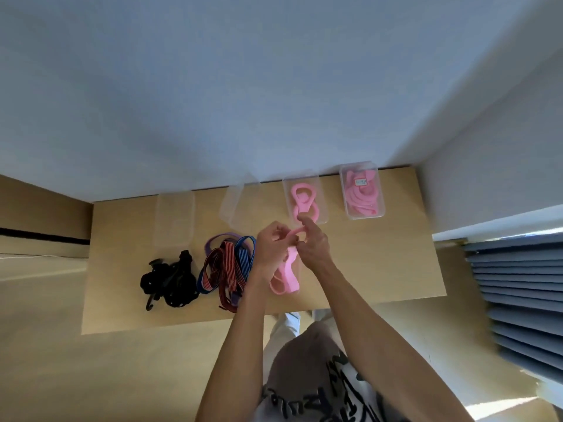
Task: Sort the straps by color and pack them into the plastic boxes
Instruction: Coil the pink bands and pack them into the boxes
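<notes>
Wooden table (380,269) set against a pale wall. At the far left of the row along the wall stands a clear plastic box (174,219), nothing visible in it. In front of it lies a heap of black straps (170,281) with hooks. Next right, a second clear box (236,205), tilted, contents not discernible. In front of it, a bundle of red, blue and purple straps (227,266) lies loose on the table, just beside the black heap.

The left hand (272,246) is closed around one end of a pink strap (286,277), whose remainder hangs down in a loop to the table. The right hand (313,242) pinches the same strap at its upper end, forefinger raised.

Behind the hands, a third box (304,197) holds coiled pink straps. At the far right, a fourth box (362,190) is packed with pink straps and bears a small label.
</notes>
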